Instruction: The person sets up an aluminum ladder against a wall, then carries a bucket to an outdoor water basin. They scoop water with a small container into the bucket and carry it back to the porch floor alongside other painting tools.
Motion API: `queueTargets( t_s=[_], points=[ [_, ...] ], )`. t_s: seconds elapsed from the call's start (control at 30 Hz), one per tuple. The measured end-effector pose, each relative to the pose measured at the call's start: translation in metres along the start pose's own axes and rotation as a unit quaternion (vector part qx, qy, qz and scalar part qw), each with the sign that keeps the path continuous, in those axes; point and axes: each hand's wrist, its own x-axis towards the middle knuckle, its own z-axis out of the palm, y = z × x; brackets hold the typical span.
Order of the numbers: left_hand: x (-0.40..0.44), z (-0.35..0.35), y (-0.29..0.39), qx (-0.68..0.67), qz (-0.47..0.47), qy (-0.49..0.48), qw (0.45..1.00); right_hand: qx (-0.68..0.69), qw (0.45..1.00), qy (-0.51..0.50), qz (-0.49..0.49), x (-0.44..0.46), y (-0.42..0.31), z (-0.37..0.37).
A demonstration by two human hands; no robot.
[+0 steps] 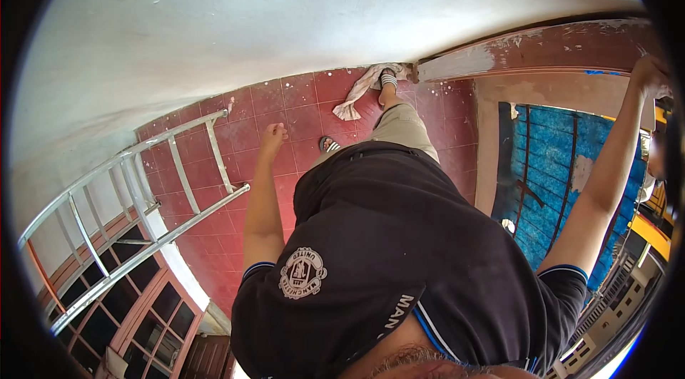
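My left hand (274, 138) hangs in the air over the red tiled floor (300, 97), its fingers loosely curled, with nothing visible in them. My right arm reaches up to the far right, where my right hand (649, 79) is at the end of a brown wooden beam (528, 47) with scraped, patchy paint. The fingers of that hand are bent, but the dark edge of the view partly hides them. What they hold, if anything, I cannot make out. One sandalled foot (388, 81) is beside a crumpled pale cloth (353, 97) at the wall's base.
An aluminium ladder (153, 242) stands at the left, near wood-framed glass panes (153, 322). A pale wall (285, 15) spans the far side. To the right, a blue sheet with dark bars (546, 165) fills an opening. White specks dot the tiles.
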Motion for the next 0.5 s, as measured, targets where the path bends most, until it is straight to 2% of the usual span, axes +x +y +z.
queueTargets(
  t_s=[0.1,0.17,0.2,0.27,0.3,0.37,0.4,0.47,0.5],
  points=[
    [-0.024,-0.021,-0.007,0.004,0.008,0.038,0.999,-0.006,1.0,0.0,-0.03,0.001,0.009,0.002],
    [-0.033,-0.05,-0.042,0.03,-0.023,0.022,0.999,-0.035,0.978,-0.198,0.059,0.001,0.011,-0.004],
    [-0.039,-0.058,-0.059,0.049,-0.053,0.003,0.997,-0.038,0.977,-0.202,0.058,-0.002,0.019,0.001],
    [-0.078,-0.064,-0.061,0.069,-0.108,0.045,0.991,-0.081,0.989,-0.124,0.009,-0.01,0.038,0.018],
    [-0.085,-0.07,-0.079,0.071,-0.113,0.037,0.99,-0.085,0.988,-0.128,0.002,-0.004,0.026,0.006],
    [-0.084,-0.082,-0.111,0.114,-0.21,0.006,0.971,-0.032,0.992,-0.106,-0.059,0.011,0.003,-0.017],
    [-0.074,-0.082,-0.123,0.113,-0.208,-0.002,0.972,-0.037,0.992,-0.103,-0.065,0.012,0.004,-0.013],
    [-0.064,-0.076,-0.149,0.123,-0.251,0.001,0.96,-0.128,0.986,0.028,-0.106,0.003,0.012,0.004],
    [-0.058,-0.071,-0.15,0.121,-0.256,-0.004,0.959,-0.127,0.985,0.027,-0.112,0.002,0.014,0.005]
  ],
)
